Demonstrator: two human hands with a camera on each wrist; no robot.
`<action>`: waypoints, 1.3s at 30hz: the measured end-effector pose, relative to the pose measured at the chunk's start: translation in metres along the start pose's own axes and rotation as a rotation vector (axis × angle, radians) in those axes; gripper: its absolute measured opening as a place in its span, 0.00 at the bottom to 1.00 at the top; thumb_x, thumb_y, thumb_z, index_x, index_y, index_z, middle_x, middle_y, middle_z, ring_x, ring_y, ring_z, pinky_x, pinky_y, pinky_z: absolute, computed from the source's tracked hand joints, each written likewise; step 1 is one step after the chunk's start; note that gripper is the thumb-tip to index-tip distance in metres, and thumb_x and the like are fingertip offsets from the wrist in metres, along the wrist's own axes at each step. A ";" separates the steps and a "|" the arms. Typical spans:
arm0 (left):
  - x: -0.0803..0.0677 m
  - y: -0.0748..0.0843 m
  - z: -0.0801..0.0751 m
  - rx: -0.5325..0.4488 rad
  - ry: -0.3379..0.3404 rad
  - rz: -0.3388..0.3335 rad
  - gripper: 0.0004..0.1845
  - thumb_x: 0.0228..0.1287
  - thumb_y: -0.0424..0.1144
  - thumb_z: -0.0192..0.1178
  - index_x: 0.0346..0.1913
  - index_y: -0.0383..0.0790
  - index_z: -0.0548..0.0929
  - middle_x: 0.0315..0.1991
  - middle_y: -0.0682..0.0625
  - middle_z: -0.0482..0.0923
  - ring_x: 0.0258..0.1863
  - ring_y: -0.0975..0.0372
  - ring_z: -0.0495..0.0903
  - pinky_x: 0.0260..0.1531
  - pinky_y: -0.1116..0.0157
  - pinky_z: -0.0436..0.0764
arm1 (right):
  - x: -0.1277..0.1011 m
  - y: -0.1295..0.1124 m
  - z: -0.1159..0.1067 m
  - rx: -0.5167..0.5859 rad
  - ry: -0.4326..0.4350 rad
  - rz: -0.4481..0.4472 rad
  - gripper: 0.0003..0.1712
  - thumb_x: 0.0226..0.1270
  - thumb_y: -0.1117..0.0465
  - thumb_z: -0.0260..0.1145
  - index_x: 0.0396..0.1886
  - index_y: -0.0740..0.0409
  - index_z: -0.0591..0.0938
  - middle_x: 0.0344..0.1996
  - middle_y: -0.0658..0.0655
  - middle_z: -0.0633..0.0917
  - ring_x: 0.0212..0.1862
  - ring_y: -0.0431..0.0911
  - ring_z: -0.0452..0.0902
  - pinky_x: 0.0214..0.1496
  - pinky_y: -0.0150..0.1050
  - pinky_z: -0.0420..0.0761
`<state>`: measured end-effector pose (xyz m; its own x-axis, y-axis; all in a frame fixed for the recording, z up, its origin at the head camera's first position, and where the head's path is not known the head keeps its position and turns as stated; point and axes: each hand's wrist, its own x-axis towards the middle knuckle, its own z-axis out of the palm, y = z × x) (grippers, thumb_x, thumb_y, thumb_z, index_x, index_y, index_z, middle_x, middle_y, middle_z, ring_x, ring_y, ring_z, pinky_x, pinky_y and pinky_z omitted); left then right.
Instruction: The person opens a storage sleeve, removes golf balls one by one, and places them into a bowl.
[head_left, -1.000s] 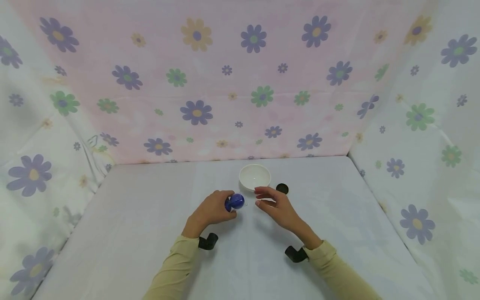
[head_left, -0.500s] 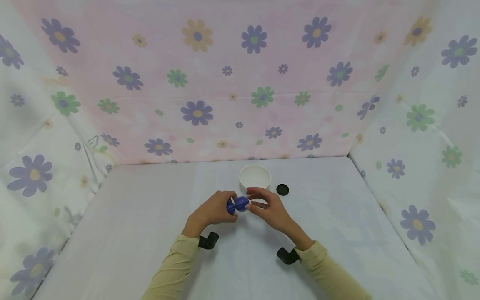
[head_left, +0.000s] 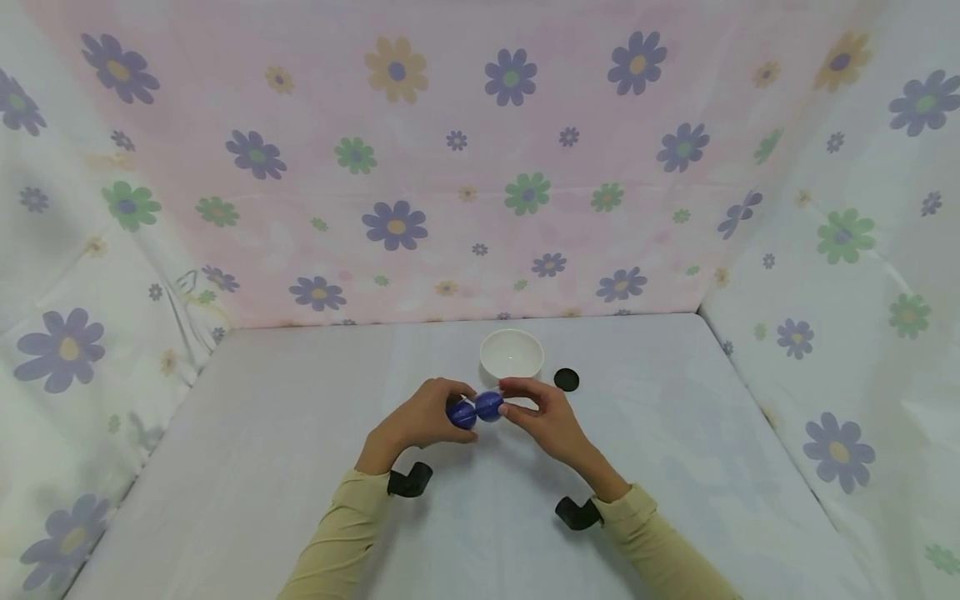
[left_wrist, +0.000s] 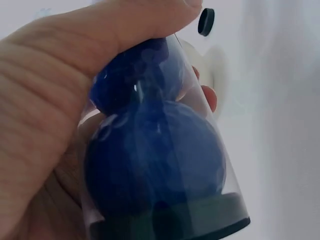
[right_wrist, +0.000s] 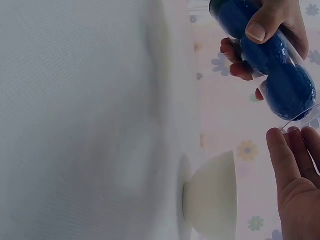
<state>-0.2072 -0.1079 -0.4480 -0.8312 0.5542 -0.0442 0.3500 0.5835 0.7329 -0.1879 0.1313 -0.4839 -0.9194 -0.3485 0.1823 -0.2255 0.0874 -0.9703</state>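
My left hand (head_left: pixel 427 414) grips a clear plastic tube (right_wrist: pixel 264 54) of blue dimpled balls, tilted, with its uncapped end towards the right. Three balls show through the wall in the right wrist view; the end ball (right_wrist: pixel 290 92) lies near the open mouth. A dark cap (left_wrist: pixel 175 220) closes the other end. At the mouth, my right hand (head_left: pixel 550 421) holds its fingers fairly straight, fingertips at the clear rim. No ball is seen in that hand; its thumb is hidden in the right wrist view.
A white bowl (head_left: pixel 512 355) stands just beyond the hands on the white-covered table (head_left: pixel 300 433). To its right lies a loose black cap (head_left: pixel 566 380). Flowered cloth walls (head_left: pixel 465 167) border the table at the back and both sides.
My right hand has moved left to the tube's mouth. The tube has turned slightly, and the end ball shows farther right, close to my right fingertips.
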 end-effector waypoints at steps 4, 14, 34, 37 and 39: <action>-0.001 -0.001 -0.001 -0.006 0.008 -0.007 0.31 0.49 0.41 0.81 0.57 0.34 0.84 0.48 0.45 0.86 0.47 0.59 0.83 0.54 0.54 0.83 | 0.000 0.000 0.000 -0.008 0.011 0.009 0.22 0.70 0.66 0.68 0.63 0.64 0.79 0.58 0.65 0.82 0.63 0.58 0.78 0.58 0.38 0.83; -0.003 0.001 -0.002 -0.016 0.053 0.018 0.31 0.48 0.44 0.82 0.55 0.35 0.85 0.49 0.46 0.87 0.47 0.59 0.85 0.55 0.54 0.84 | 0.001 0.004 -0.001 -0.023 0.024 -0.022 0.22 0.70 0.66 0.68 0.62 0.66 0.80 0.58 0.70 0.81 0.62 0.59 0.78 0.57 0.37 0.83; -0.001 0.004 -0.004 0.107 0.117 0.020 0.30 0.48 0.40 0.82 0.56 0.35 0.86 0.51 0.45 0.88 0.50 0.55 0.85 0.55 0.53 0.83 | 0.001 0.013 -0.001 0.007 0.041 -0.039 0.22 0.69 0.67 0.69 0.62 0.67 0.79 0.59 0.66 0.81 0.63 0.59 0.77 0.57 0.37 0.83; -0.001 0.005 -0.005 0.151 0.126 -0.001 0.29 0.47 0.41 0.82 0.55 0.37 0.87 0.50 0.47 0.88 0.51 0.55 0.84 0.56 0.53 0.82 | 0.001 0.014 0.001 0.003 0.048 -0.024 0.23 0.69 0.68 0.69 0.61 0.69 0.79 0.58 0.66 0.82 0.63 0.58 0.78 0.59 0.39 0.83; -0.001 0.006 -0.006 0.180 0.129 -0.019 0.29 0.47 0.41 0.82 0.55 0.39 0.87 0.50 0.48 0.88 0.52 0.55 0.82 0.56 0.53 0.81 | 0.001 0.015 0.002 -0.017 0.052 -0.025 0.24 0.68 0.68 0.70 0.62 0.69 0.79 0.58 0.66 0.83 0.62 0.58 0.78 0.61 0.45 0.81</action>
<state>-0.2070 -0.1079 -0.4395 -0.8826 0.4685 0.0387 0.3957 0.6959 0.5993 -0.1920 0.1305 -0.4982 -0.9287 -0.3020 0.2151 -0.2538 0.0949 -0.9626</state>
